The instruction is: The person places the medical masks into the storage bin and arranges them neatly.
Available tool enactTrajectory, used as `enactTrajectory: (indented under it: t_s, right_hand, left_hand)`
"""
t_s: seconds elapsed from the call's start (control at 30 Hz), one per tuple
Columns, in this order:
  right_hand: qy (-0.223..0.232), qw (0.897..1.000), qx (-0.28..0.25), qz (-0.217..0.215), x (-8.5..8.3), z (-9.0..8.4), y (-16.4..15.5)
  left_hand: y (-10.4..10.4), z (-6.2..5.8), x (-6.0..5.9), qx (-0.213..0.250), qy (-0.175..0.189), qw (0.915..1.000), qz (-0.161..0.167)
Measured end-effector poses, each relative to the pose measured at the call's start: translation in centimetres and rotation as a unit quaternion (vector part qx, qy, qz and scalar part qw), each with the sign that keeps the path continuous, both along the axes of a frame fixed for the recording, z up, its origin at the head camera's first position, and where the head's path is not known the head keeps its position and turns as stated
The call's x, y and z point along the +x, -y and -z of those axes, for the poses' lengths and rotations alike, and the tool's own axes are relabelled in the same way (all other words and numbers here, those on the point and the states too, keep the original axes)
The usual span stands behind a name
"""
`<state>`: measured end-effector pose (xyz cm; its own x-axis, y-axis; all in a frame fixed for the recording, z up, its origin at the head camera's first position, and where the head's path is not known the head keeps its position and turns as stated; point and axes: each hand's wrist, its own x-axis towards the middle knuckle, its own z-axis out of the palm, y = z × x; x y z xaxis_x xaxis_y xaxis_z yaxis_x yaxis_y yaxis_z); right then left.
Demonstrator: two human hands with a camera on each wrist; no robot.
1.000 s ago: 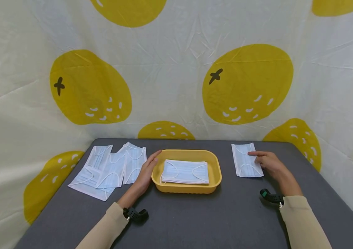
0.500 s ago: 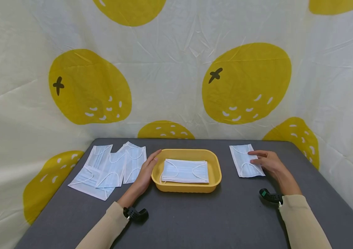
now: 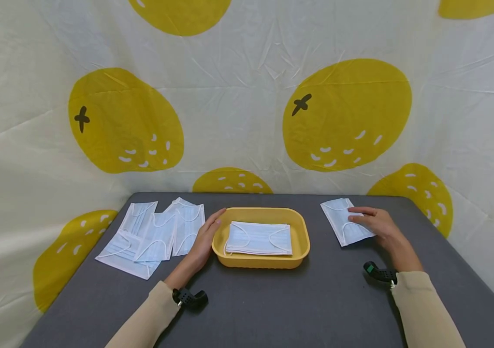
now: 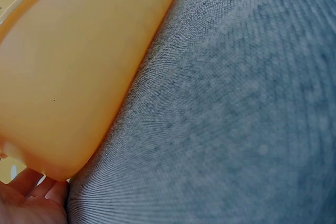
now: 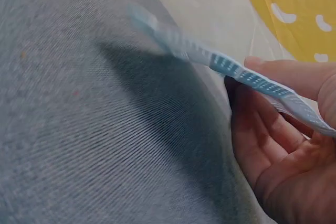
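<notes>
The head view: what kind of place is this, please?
Probably a staged recording set rather than a lived-in room: a wrinkled cream fabric backdrop printed with big yellow fruit wraps around a dark grey cloth-covered table, which carries only pale blue pleated face masks and a yellow plastic tray.

Grey cloth-covered table (image 3: 273, 309), several pale blue masks fanned out (image 3: 155, 237) at the table's left side, cream backdrop printed with yellow fruit shapes (image 3: 347, 116) hung behind.

sleeves (image 3: 425, 309): long, beige | wrist cameras (image 3: 379, 273): black, one on each wrist, right with green mark
</notes>
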<state>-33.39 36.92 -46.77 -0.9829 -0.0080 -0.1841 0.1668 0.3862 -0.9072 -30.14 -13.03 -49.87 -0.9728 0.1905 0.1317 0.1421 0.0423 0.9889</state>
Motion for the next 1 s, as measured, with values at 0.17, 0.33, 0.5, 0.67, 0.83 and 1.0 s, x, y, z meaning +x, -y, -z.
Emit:
enactTrajectory:
  t_s: [0.17,0.33,0.5,0.67,0.83,1.0]
  right_hand:
    - [0.007,1.0,-0.023,0.006,0.0,-0.9,0.0]
    - [0.03,0.999,-0.036,-0.004,0.2,-2.1,0.1]
    - [0.032,0.999,-0.031,-0.01,0.2,-2.9,0.3]
    - [0.01,0.999,-0.052,-0.008,0.3,-3.4,0.7]
    - [-0.007,0.997,-0.07,-0.013,0.7,-4.1,1.0]
    - [-0.008,0.998,-0.058,-0.015,0.8,-4.6,1.3]
  left_hand:
    - [0.1,0.0,0.0,0.0,-0.002,1.0,0.001]
    - [0.2,-0.1,0.0,-0.005,0.001,1.0,0.001]
    - [0.1,-0.2,0.0,-0.007,0.001,1.0,0.0]
    - [0.1,-0.1,0.0,-0.005,0.002,1.0,0.0]
    - [0.0,-0.1,0.0,-0.004,0.002,1.0,-0.003]
    - [0.0,-0.1,0.1,-0.008,0.005,0.9999,-0.006]
